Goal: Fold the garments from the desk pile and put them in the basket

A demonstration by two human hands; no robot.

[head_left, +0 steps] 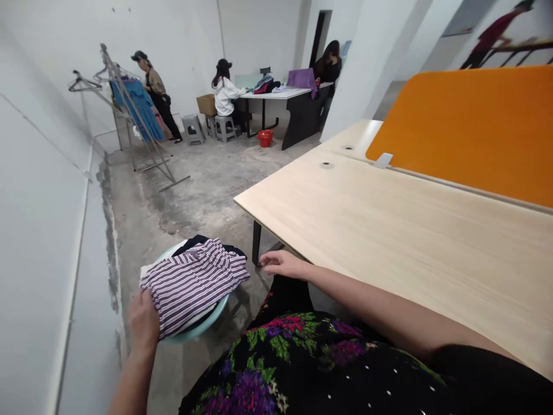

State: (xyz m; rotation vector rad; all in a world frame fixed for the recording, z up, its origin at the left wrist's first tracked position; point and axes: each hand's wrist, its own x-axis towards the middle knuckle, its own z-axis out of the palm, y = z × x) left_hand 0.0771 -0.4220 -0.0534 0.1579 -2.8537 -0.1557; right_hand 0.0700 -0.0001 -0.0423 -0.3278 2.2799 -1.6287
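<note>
beside the table, left hand grips striped shirt — right hand open.

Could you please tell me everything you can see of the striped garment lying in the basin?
The striped garment looks like soft cloth, white with thin dark purple stripes. It lies loosely folded and crumpled on top of other clothes, a dark piece and a white one, in a pale blue-green basin near the floor, beside the wall. Its lower corner hangs over the rim. The left hand rests on its near edge; whether it grips is unclear. The right hand hovers apart from it.
</note>
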